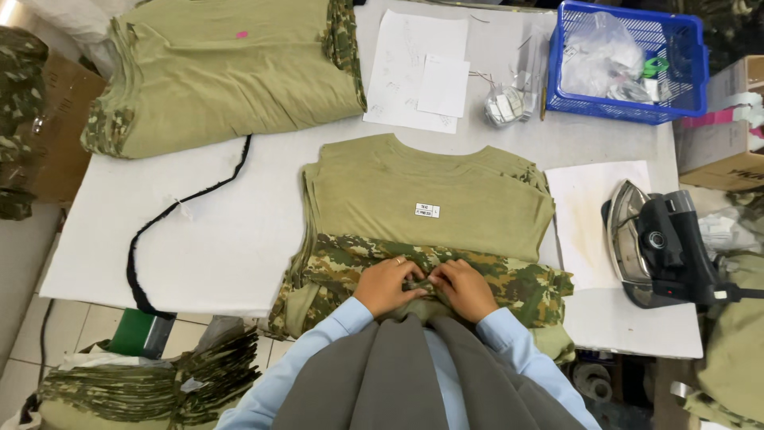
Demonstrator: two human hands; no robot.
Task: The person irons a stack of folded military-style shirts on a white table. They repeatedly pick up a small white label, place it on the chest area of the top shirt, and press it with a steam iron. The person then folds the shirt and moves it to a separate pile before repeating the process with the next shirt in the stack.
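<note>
Both hands were seen pressed to the near, camouflage-patterned end of an olive-green shirt [426, 203] laid flat on the white tabletop [231, 231]. The left hand [388, 285] and the right hand [465, 288] met at the middle of the camouflage band, where each grip was curled and pinched together on a small fold of the fabric. A ring was worn on the left hand. A small white label [426, 210] was fixed to the olive part of the shirt. A steam iron [656, 243] was stood on its side just right of the shirt, beside a sheet of white paper [585, 215]. A stack of folded shirts [227, 72] was piled at the far left, with loose papers [418, 68] and a blue plastic basket [700, 72] further along the far edge. A black cord [171, 211] was trailed over the tabletop's left side.
</note>
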